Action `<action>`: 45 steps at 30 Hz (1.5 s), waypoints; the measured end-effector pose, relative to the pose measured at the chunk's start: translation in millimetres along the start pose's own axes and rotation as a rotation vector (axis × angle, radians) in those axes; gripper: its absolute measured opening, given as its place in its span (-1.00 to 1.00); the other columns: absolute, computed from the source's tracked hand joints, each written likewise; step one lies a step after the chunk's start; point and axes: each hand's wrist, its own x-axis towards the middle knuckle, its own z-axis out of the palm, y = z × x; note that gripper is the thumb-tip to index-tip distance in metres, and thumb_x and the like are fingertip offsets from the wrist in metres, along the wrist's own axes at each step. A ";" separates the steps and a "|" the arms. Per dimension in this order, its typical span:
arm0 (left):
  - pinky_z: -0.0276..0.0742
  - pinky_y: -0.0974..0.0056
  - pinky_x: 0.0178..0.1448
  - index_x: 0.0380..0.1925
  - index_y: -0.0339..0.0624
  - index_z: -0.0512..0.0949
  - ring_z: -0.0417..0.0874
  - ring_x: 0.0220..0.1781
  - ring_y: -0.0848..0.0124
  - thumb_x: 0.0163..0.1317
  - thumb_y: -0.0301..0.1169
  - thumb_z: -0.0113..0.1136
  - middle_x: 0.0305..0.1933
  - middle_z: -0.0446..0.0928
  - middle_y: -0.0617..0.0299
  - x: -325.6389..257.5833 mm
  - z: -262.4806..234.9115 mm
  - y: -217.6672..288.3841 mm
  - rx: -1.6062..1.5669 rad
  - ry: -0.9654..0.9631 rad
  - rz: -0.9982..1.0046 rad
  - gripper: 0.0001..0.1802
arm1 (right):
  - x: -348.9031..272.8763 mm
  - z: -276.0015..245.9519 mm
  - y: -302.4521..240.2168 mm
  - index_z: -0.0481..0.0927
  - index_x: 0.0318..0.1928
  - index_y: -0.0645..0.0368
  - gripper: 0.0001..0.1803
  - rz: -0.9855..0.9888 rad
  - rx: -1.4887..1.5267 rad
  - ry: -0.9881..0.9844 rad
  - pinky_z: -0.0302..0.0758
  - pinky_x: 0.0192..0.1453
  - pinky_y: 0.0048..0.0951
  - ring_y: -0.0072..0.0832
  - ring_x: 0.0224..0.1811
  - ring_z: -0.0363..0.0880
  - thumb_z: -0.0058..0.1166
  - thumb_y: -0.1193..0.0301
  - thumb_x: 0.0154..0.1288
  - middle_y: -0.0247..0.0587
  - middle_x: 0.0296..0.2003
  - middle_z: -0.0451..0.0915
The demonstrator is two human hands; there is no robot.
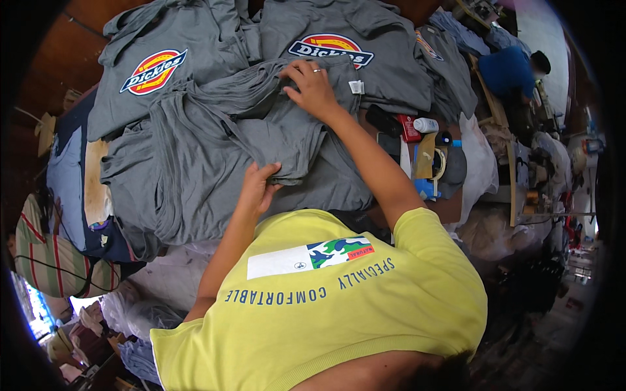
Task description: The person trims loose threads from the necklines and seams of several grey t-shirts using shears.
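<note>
— Near the middle of the worktop, which shirt do you have?

— You have the folded grey shirt (261,130) on top of the pile. Your left hand (257,189) pinches its near edge, fingers (270,171) closed on the cloth. Your right hand (313,88) lies flat on its far end, fingers spread and pressing down beside the small white neck label (355,86), a ring on one finger.

— What lies around it?

— Under it a heap of grey shirts (176,189) spills toward the worktop's left edge. Toward the far edge two more grey shirts lie face up, each with a red, yellow and blue badge: one at the far left (153,72), one just beyond your right hand (332,49).

— And at the right edge?

— Close to your right forearm you have a black flat object (383,120), a red item (409,128), a small white bottle (426,124) and a roll of tape (438,164), all near one another. Farther right, at the far corner, a person in a blue top (508,68) bends over another bench. Your yellow shirt (339,300) fills the near side.
</note>
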 end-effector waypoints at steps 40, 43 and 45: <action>0.56 0.26 -0.05 0.01 -0.27 0.32 0.58 -0.08 0.34 0.05 -0.45 0.29 -0.07 0.50 0.13 3.3 -2.4 -8.7 0.162 -0.014 0.059 -0.48 | 7.6 -5.1 22.6 0.53 -0.32 0.07 -0.75 -0.057 0.001 -0.072 0.34 -0.10 -0.20 -0.31 -0.19 0.50 0.17 0.23 0.01 -0.32 -0.41 0.55; 0.55 0.27 -0.06 0.00 -0.25 0.33 0.58 -0.07 0.36 0.12 -0.37 0.25 -0.10 0.51 0.14 1.9 -4.3 -3.8 0.227 -0.021 0.024 -0.53 | 0.7 -36.7 -29.5 0.50 -0.36 0.13 -0.71 0.236 0.218 -0.385 0.42 -0.28 -0.28 -0.26 -0.38 0.54 0.18 0.19 0.04 -0.22 -0.51 0.55; 0.55 0.25 -0.08 0.00 -0.23 0.35 0.58 -0.07 0.37 0.16 -0.31 0.20 -0.10 0.52 0.15 2.1 -3.9 -2.3 -0.046 -0.074 -0.042 -0.56 | -19.5 -34.3 -46.2 0.49 -0.38 0.22 -0.66 0.282 0.525 -0.437 0.40 -0.42 -0.41 -0.38 -0.52 0.56 0.22 0.18 0.08 -0.21 -0.55 0.55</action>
